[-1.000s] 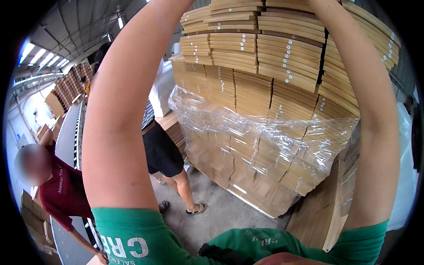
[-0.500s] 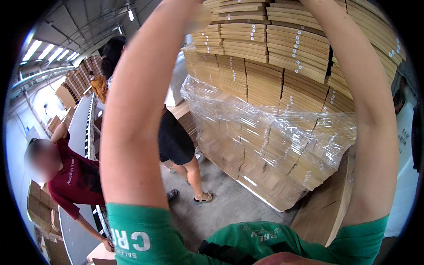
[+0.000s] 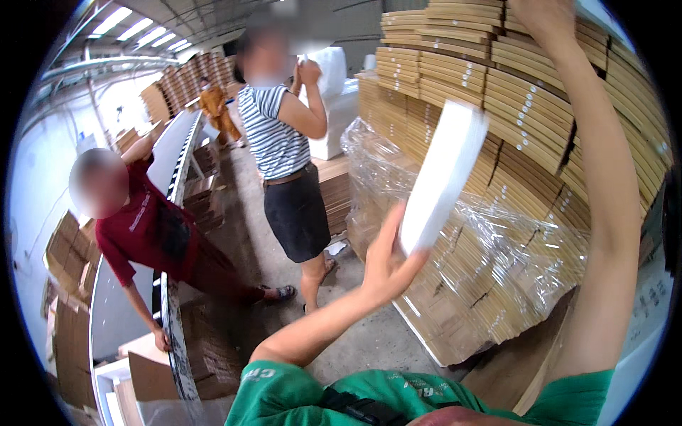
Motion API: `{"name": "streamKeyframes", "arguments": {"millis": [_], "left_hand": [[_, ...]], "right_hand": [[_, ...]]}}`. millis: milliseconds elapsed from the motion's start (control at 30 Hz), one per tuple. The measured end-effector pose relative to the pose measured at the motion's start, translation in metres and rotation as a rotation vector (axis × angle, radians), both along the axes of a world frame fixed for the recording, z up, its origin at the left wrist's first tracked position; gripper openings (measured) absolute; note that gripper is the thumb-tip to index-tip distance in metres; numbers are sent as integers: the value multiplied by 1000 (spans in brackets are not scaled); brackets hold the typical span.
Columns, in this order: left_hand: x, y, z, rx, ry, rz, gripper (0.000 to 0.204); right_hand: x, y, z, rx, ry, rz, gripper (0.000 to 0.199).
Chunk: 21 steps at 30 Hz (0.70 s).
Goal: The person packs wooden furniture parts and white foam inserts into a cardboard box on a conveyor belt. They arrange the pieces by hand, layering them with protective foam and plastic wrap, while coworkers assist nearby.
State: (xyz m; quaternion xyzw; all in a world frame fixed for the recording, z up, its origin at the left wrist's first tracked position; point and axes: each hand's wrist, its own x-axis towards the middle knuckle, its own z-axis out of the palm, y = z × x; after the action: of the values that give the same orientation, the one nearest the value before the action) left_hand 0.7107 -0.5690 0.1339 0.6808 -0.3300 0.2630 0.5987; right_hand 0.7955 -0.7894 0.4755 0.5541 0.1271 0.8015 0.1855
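My left hand (image 3: 391, 261) grips one end of a long, white, slab-like block (image 3: 442, 174), slightly blurred; its kind is unclear. The block tilts up and away, in front of the tall stack of flat brown cardboard (image 3: 526, 106). High at the upper right, my right hand (image 3: 545, 21) is raised beside the top of that stack. Its fingers run out of the picture, so whether they hold anything is hidden. Clear plastic wrap (image 3: 497, 227) hangs crumpled around the stack's lower part.
A person in a striped top (image 3: 273, 131) stands ahead beside white wrapped bundles (image 3: 330, 78). Another in a dark red shirt (image 3: 160, 220) leans by a long conveyor (image 3: 174, 160) at left. Further back is someone in orange (image 3: 217, 106). Cardboard boxes (image 3: 71, 259) line the left.
My left arm has come down from overhead, and its hand now shows with the white block. My right arm stays raised. The view has shifted left, showing more of the person in stripes.
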Motion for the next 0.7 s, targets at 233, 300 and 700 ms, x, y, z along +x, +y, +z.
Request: {"name": "streamKeyframes", "arguments": {"millis": [233,300,700], "left_hand": [[-123,103,-148,-699,1202,18,39],[-159,108,-164,-807,1235,128,38],[-272,113,-249,-275,1017,702,50]], "right_hand": [[-24,53,-152,-104,393,749,31],[-26,78,-244,26,691,1020,23],[-249,225,-570,786,2575,1946,55]]}}
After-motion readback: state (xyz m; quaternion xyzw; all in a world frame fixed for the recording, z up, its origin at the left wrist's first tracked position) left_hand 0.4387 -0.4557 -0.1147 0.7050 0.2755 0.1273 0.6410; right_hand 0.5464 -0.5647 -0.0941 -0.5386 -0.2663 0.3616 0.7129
